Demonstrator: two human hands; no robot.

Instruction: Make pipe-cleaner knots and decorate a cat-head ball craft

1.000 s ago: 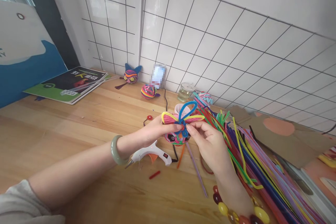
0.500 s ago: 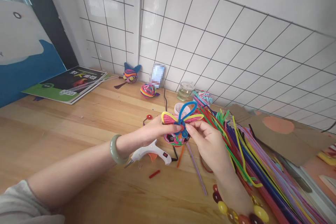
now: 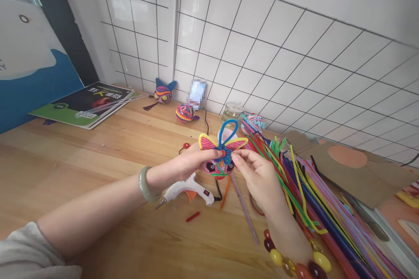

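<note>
Both my hands hold a small pipe-cleaner butterfly [image 3: 222,144] above the wooden table [image 3: 98,148]. It has pink wings edged in yellow and a blue looped body. My left hand [image 3: 191,161] pinches it from the left, fingers closed on the left wing and middle. My right hand [image 3: 257,174] pinches the blue body from the right with thumb and forefinger. Just below the butterfly sits a round multicoloured pipe-cleaner figure [image 3: 218,168]. A white glue gun [image 3: 188,192] lies on the table under my left wrist.
A thick sheaf of coloured pipe cleaners [image 3: 327,209] spreads over the right side. Two small pipe-cleaner figures [image 3: 163,93] and a glass jar [image 3: 231,113] stand by the tiled wall. Books [image 3: 87,104] lie at the far left, brown cardboard [image 3: 356,170] at the right.
The butterfly has been lifted slightly and turned, so the pink wings now face me and the blue loop stands more upright. Both hands keep their pinch.
</note>
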